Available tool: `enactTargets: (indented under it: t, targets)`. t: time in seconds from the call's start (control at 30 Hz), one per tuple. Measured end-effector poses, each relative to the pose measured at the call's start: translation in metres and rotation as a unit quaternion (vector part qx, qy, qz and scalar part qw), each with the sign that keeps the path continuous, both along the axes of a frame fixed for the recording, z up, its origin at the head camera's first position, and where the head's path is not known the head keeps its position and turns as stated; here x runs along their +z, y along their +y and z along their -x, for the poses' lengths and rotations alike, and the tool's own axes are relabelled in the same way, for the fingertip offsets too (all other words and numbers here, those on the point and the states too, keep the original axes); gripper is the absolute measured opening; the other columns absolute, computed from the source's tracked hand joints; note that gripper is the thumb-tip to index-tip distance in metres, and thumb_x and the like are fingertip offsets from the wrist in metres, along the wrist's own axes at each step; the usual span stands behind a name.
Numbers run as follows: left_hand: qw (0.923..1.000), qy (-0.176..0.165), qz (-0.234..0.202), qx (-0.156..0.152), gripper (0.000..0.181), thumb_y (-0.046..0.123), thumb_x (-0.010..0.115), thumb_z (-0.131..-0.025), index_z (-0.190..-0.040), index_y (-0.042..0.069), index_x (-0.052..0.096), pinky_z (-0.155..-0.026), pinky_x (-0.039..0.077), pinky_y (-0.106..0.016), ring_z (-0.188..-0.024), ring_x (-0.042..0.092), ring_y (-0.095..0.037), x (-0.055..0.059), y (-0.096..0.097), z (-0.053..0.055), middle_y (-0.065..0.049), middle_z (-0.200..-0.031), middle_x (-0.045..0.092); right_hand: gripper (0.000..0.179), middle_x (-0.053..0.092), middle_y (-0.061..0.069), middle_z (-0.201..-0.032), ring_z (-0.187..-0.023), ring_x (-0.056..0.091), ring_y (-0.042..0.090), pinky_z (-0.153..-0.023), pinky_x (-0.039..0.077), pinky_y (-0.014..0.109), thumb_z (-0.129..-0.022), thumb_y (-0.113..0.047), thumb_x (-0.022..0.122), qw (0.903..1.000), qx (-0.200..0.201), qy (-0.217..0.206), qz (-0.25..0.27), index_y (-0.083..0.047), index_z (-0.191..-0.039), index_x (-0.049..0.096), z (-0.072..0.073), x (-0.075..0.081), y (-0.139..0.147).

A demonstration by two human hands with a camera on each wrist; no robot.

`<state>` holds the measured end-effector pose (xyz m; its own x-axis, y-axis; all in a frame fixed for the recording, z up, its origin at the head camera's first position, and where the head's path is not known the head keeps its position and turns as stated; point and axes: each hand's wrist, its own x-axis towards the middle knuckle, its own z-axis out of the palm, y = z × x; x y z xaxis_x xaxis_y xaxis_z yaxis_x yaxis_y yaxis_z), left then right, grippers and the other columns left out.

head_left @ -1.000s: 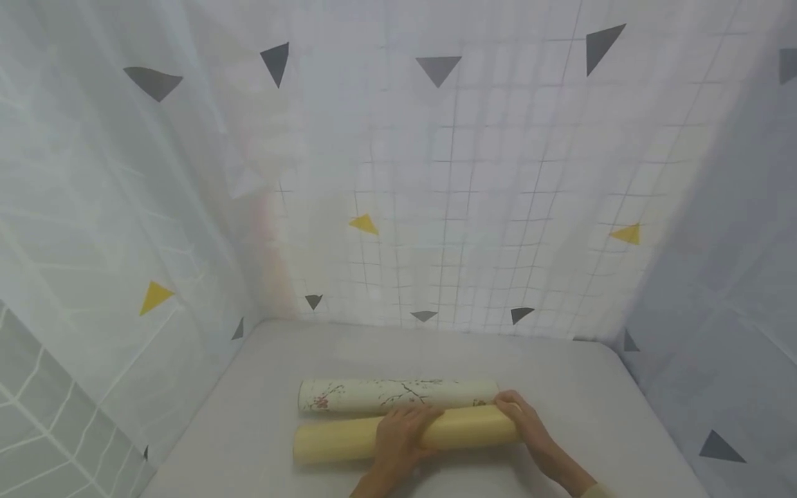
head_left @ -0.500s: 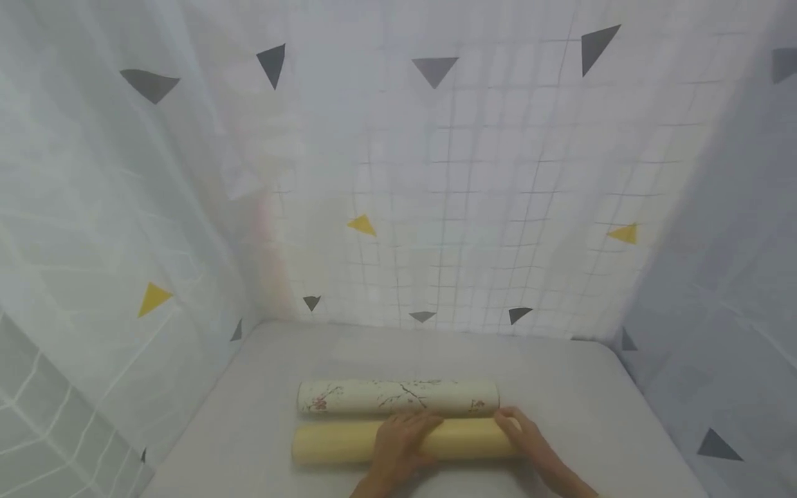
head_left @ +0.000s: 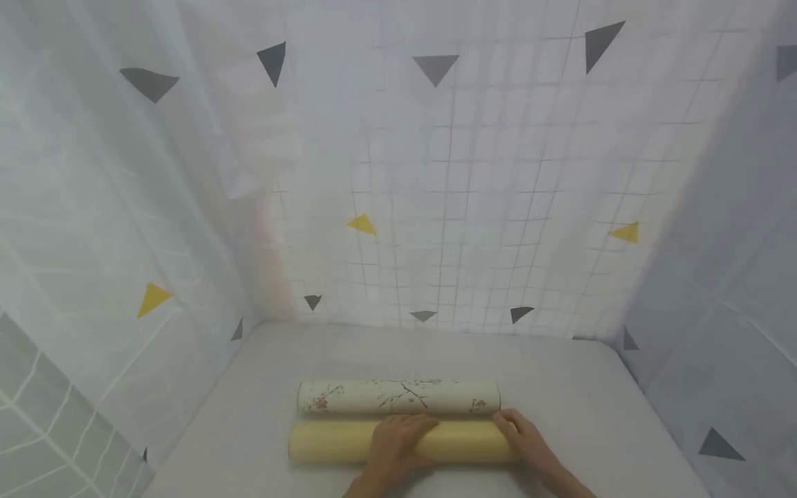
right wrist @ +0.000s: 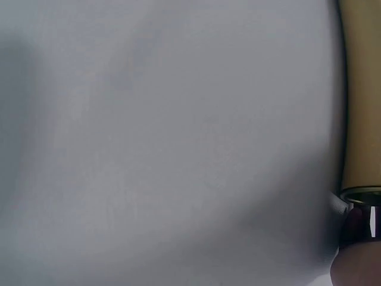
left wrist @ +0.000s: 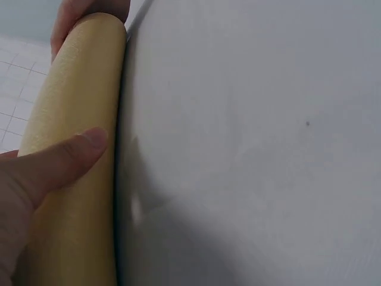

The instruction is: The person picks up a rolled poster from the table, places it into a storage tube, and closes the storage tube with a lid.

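A plain yellow roll [head_left: 339, 443], which looks like rolled wallpaper, lies crosswise on the white surface. My left hand [head_left: 397, 446] grips it near the middle; in the left wrist view the thumb [left wrist: 74, 156] presses along the near side, while the fingers pass over the far side, mostly hidden. My right hand [head_left: 526, 439] holds the roll's right end, its fingers bent over the edge. In the right wrist view the roll's open end [right wrist: 363, 193] shows beside a bit of that hand. Just behind lies a white roll [head_left: 398, 396] printed with blossom branches, parallel and untouched.
The light table top [head_left: 560, 387] stretches out around both rolls. Pale sheeting [head_left: 486, 263] with grey and yellow triangles hangs behind it and along both sides. Grid lines show faintly through the back sheet.
The yellow roll's right end has come down toward me, so the roll now lies level and parallel to the white one. Both hands have kept their hold, shifting slightly left.
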<state>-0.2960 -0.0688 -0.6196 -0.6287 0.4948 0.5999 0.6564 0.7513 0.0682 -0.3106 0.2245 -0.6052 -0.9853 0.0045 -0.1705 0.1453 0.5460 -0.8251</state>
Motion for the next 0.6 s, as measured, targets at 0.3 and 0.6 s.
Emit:
enactTargets:
  t: [0.3, 0.6]
  targets:
    - [0.999, 0.033, 0.01, -0.028, 0.075, 0.054, 0.088, -0.065, -0.13, 0.023, 0.066, -0.098, 0.058, -0.034, -0.114, 0.069, -0.01, 0.003, -0.003, -0.004, 0.007, -0.128, 0.073, 0.042, 0.069, 0.014, -0.126, -0.12, 0.064, 0.03, -0.107, 0.052, 0.057, -0.109, -0.038, 0.042, 0.9994, -0.027, 0.02, 0.001, -0.004, -0.124, 0.063, 0.006, -0.001, 0.015]
    - [0.99, 0.128, -0.06, -0.011, 0.027, 0.033, 0.077, -0.087, -0.112, 0.022, 0.073, -0.094, 0.06, -0.032, -0.103, 0.071, -0.009, 0.01, -0.008, 0.004, 0.008, -0.111, 0.077, 0.054, 0.065, 0.016, -0.133, -0.117, 0.061, 0.028, -0.095, 0.055, 0.043, -0.113, -0.038, 0.02, 0.9951, -0.032, 0.081, -0.048, -0.005, -0.132, 0.059, 0.011, 0.017, 0.03]
